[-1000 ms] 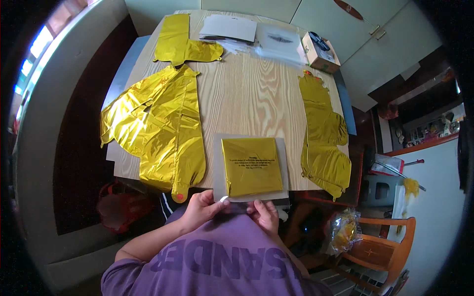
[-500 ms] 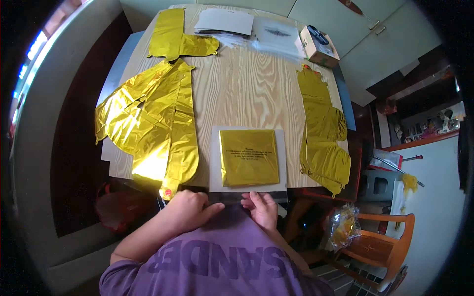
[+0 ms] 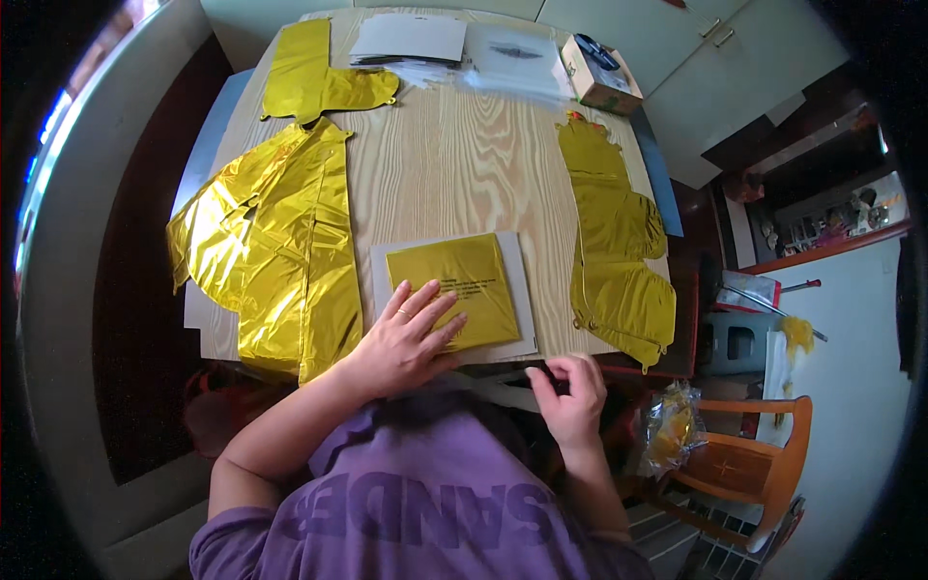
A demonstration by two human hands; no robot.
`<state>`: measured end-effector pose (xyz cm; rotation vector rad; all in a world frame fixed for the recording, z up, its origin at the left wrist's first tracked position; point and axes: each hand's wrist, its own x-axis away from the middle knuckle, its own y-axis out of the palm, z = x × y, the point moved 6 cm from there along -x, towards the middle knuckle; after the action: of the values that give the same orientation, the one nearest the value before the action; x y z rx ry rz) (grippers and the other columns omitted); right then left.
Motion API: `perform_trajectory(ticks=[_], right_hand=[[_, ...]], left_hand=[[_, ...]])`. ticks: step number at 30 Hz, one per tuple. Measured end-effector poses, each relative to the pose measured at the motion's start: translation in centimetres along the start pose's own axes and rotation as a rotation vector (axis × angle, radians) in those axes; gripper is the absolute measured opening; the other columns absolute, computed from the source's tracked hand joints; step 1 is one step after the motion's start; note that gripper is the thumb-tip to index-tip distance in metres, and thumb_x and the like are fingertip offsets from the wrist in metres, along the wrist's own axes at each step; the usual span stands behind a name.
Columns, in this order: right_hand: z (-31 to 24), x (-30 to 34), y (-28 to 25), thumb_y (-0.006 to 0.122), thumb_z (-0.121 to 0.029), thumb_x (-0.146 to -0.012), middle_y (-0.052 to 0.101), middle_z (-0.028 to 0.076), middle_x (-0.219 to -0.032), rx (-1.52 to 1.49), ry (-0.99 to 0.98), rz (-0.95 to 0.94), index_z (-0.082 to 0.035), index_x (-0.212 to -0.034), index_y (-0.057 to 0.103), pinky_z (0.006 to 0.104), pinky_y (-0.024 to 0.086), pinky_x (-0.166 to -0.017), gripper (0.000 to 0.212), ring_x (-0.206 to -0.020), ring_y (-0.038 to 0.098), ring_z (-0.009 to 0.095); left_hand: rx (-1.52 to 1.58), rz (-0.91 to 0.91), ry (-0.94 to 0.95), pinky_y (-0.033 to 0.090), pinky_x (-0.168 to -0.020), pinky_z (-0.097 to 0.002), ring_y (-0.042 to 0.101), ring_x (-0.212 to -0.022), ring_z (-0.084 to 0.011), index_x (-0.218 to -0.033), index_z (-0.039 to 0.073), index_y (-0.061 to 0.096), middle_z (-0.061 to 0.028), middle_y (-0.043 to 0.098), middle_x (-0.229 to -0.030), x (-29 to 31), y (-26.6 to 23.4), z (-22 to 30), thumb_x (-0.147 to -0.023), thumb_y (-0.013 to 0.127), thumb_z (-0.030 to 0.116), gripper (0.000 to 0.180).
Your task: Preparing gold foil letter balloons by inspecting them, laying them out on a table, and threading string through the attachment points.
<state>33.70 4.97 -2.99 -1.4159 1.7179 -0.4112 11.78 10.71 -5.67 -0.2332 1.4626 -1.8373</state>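
Note:
My left hand [image 3: 411,338] lies with its fingers spread over a folded gold foil sheet [image 3: 474,271] with dark print. Beneath the foil is a pale grey-white card [image 3: 525,309], tilted a little at the table's front edge. My right hand [image 3: 572,391] is held just off that edge, right of the card's near corner, with fingers curled and thumb against them. A pale strip [image 3: 503,391] shows between my hands, below the edge; whether my right fingers pinch it is unclear.
Flat gold foil balloons [image 3: 280,251] lie on the left, another balloon [image 3: 619,242] on the right. At the back are white cards [image 3: 406,39], clear plastic bags [image 3: 512,63] and a wooden box [image 3: 599,82]. A wooden chair [image 3: 735,454] stands right, beside a clear bag [image 3: 669,425].
My left hand has moved up from the table edge onto the folded foil. My right hand has shifted right, away from the card's front. The card and foil have turned slightly.

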Motion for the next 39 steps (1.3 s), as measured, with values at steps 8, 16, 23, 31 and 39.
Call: perform_trajectory(ticks=[8,16,23,31,39], right_hand=[[-3.9,-0.3,2.7,0.075,-0.005,-0.073,0.062,0.008,-0.087,0.074,-0.391,-0.066,-0.003,-0.091,0.065,0.0355,0.050,-0.071,0.021,-0.076,0.061,0.027],[-4.4,0.5,4.9,0.070,-0.003,-0.074,0.063,0.011,-0.101,0.061,-0.295,-0.098,-0.002,-0.098,0.065,0.0382,0.049,-0.080,0.024,-0.090,0.060,0.029],[-4.4,1.3,5.8,0.068,-0.008,-0.076,0.060,0.011,-0.108,0.134,-0.279,-0.113,0.000,-0.104,0.063,0.0402,0.044,-0.086,0.030,-0.097,0.056,0.029],[-6.4,1.5,6.3,0.067,-0.009,-0.077,0.058,0.013,-0.113,0.172,-0.324,-0.121,0.002,-0.109,0.061,0.0414,0.043,-0.090,0.034,-0.101,0.055,0.029],[-6.3,-0.1,9.3,0.068,-0.029,-0.080,0.033,0.022,-0.146,0.265,-0.302,-0.291,-0.002,-0.136,0.045,0.0581,0.026,-0.108,0.066,-0.134,0.029,0.045]], left_hand=[[0.028,0.064,0.093,0.043,-0.100,-0.0501,0.055,-0.116,-0.0353,-0.108,0.003,0.062,-0.0162,0.058,-0.118,1.0,-1.4,1.1,-0.073,0.074,0.023,0.042],[0.118,0.139,0.027,0.043,-0.101,-0.0491,0.056,-0.117,-0.0350,-0.107,0.002,0.062,-0.0169,0.059,-0.119,1.4,-1.2,-0.3,-0.076,0.073,0.016,0.036],[0.013,0.160,0.077,0.046,-0.098,-0.0480,0.059,-0.111,-0.0345,-0.105,0.001,0.062,-0.0163,0.061,-0.113,2.5,-1.9,0.6,-0.075,0.072,0.012,0.033],[0.166,0.312,-0.082,0.050,-0.093,-0.0437,0.063,-0.103,-0.0285,-0.096,0.001,0.063,-0.0127,0.065,-0.104,2.6,-1.4,-0.6,-0.078,0.070,0.006,0.020],[0.232,0.384,-0.168,0.035,-0.107,-0.0502,0.058,-0.113,-0.0292,-0.097,0.005,0.063,-0.0088,0.065,-0.104,2.8,-1.1,-1.0,-0.082,0.069,0.007,0.016]])
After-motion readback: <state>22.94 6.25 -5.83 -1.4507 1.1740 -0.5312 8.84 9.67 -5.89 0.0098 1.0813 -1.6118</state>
